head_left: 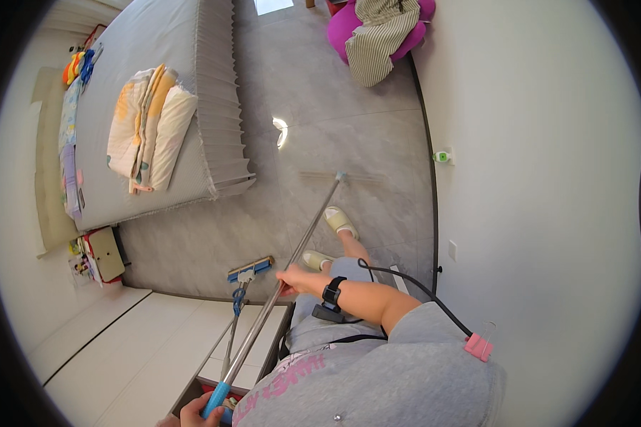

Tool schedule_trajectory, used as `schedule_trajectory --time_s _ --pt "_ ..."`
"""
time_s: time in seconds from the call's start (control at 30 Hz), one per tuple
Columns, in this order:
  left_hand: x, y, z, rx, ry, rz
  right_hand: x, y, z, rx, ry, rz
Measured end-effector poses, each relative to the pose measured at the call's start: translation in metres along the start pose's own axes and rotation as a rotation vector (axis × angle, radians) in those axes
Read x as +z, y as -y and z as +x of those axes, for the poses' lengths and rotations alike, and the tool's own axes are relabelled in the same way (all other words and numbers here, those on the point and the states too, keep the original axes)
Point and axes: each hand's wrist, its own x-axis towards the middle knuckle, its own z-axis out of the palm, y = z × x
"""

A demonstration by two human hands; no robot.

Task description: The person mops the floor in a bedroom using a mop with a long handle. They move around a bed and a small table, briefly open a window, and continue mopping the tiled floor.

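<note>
My right hand (290,279) wraps the metal broom pole (292,260) about mid-shaft, fingers closed round it, black wrist strap just behind. My left hand (196,411) grips the blue end cap (217,398) at the bottom of frame, about 7 o'clock from the right hand, partly cut off but closed on the pole. Pole runs from the left hand up toward 1 o'clock to the broom head (342,176), bristles fanned flat on the grey tile floor (349,128). Judgement: long, stiff, light tube; smooth metal could slip, so two hands well apart give the leverage, top hand steering, mid hand pushing. My slippered feet (338,220) stand just beside the shaft at 1 o'clock of the right hand. A second mop with blue clamp head (250,268) leans at 9 o'clock of the right hand, near the white cabinet top (142,341). Bed with grey cover (157,107) lies at 10 o'clock, folded quilt (149,128) on it. White wall (534,178) to 3 o'clock; magenta seat with striped cloth (377,32) far off at 12.
</note>
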Motion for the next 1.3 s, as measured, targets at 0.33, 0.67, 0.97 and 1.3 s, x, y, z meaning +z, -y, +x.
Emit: schedule_trajectory --time_s 0.33,0.67,0.97,1.3 --pt "0.090 0.075 0.055 -0.037 -0.078 -0.207 0.009 0.050 0.055 -0.194 -0.151 -0.304" --pt "0.072 0.107 -0.031 0.022 0.001 -0.356 0.025 -0.075 0.012 0.001 -0.159 -0.343" --pt "0.123 0.167 -0.014 -0.085 -0.082 -0.706 0.090 -0.077 0.088 -0.165 -0.114 -0.532" --pt "0.144 0.227 -0.007 0.031 0.218 -0.812 0.025 -0.120 0.079 -0.119 -0.091 -0.481"
